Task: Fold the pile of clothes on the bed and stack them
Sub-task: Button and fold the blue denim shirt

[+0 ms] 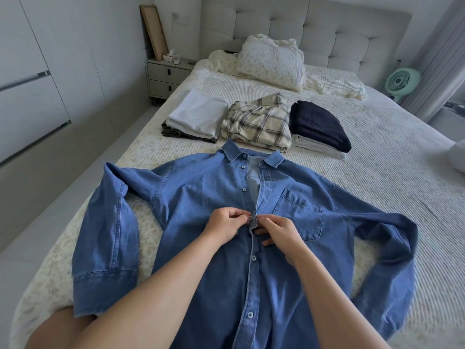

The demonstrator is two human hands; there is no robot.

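On the bed (pixel 377 137), left hand (pixel 224 226) and right hand (pixel 279 231) pinch the shirt (pixel 201 195) placket, buttoning; next, fold the sleeves inward

L hand (pixel 224 225): fingers curled, pinching | R hand (pixel 279 230): fingers curled, pinching | both forearms extended fwd, hands nearly touching

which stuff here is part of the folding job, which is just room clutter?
Job:
- denim shirt, pinched at the placket by left hand and right hand
- white folded stack
- plaid folded stack
- navy folded stack

Just lying about:
- floral pillow
- nightstand
- green fan
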